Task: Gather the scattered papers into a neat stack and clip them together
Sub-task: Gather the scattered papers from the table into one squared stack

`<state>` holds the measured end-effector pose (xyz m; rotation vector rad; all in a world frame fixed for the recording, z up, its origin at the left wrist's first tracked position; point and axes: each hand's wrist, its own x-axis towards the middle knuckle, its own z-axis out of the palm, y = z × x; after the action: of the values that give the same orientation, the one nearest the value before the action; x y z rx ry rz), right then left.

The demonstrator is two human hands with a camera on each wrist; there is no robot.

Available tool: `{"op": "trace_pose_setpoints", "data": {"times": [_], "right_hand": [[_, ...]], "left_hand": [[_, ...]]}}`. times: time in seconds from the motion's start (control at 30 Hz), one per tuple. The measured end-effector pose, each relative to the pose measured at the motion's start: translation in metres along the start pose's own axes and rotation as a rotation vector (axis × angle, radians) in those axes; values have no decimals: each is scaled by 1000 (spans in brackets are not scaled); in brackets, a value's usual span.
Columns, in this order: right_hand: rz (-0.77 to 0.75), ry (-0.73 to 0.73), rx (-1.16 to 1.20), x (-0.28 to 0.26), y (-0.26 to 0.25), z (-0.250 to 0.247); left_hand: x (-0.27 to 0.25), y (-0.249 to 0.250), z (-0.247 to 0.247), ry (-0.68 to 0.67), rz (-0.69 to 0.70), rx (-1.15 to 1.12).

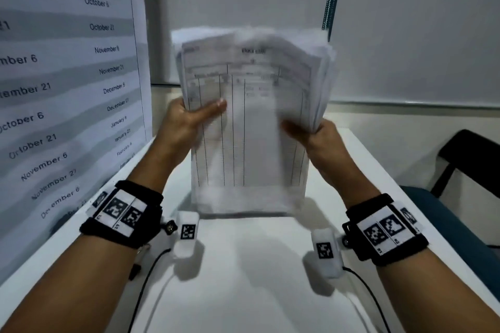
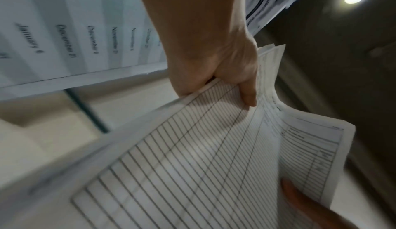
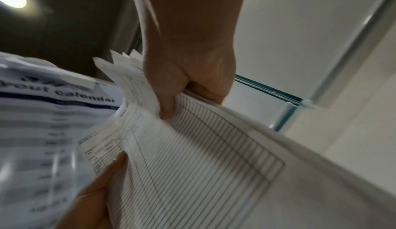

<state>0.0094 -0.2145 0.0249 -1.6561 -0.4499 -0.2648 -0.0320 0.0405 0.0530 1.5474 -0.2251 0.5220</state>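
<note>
A stack of printed papers (image 1: 251, 127) with ruled tables stands upright on its bottom edge on the white table (image 1: 243, 265). My left hand (image 1: 186, 119) grips its left side, thumb across the front sheet. On the opposite side my right hand (image 1: 313, 132) grips the right edge. The top corners fan out unevenly. In the left wrist view the left hand (image 2: 225, 73) pinches the papers (image 2: 193, 165), thumb on the ruled sheet. From the right wrist, the right hand (image 3: 188, 83) holds the sheets (image 3: 203, 156) the same way. No clip shows in any view.
A large calendar sheet (image 1: 67, 84) with printed dates stands along the left edge of the table. A white wall (image 1: 405, 35) is behind. A dark chair (image 1: 468, 170) sits to the right, past the table's right edge.
</note>
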Motion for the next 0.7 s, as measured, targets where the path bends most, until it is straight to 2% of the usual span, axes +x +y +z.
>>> {"op": "trace_pose_setpoints", "data": {"times": [0.07,0.13,0.2,0.23,0.27,0.3,0.33,0.37,0.4,0.43,0.5,0.53,0.63,0.7], "right_hand": [[157,-109,-159,-6,19,-2],[241,-199,-296,-8,27,-9],[207,-235,-325,-8,14,-16],[174,-246,-363,-7,4,-18],[137,-256,-429,-6,-8,-20],[94,-267,-520,-4,-21,-22],[43,-285,-628,-2,-35,-22],[-14,-306,-747,-2,-50,-21],[-71,-328,-857,-1,-64,-20],[-131,-350,-956,-2,-78,-20],[-260,-384,-1112,-3,-101,-20],[-307,-393,-1135,-3,-108,-23],[-334,-402,-1021,0,-110,-43],[-263,-299,-944,3,-96,-70]], "left_hand": [[-12,-20,-3,-146,-197,179],[-18,-25,-12,-307,-366,460],[-14,-11,-21,-287,-391,550],[-10,1,-24,-199,-330,568],[-4,14,-26,-75,-203,620],[0,27,-25,48,-20,724],[1,41,-24,117,159,833],[1,55,-20,121,316,942],[1,68,-19,52,425,1000],[2,82,-19,-58,464,978],[1,97,-22,-254,323,816],[2,96,-27,-307,284,723],[-2,76,-30,-269,246,416],[-8,56,-33,-182,200,324]]}}
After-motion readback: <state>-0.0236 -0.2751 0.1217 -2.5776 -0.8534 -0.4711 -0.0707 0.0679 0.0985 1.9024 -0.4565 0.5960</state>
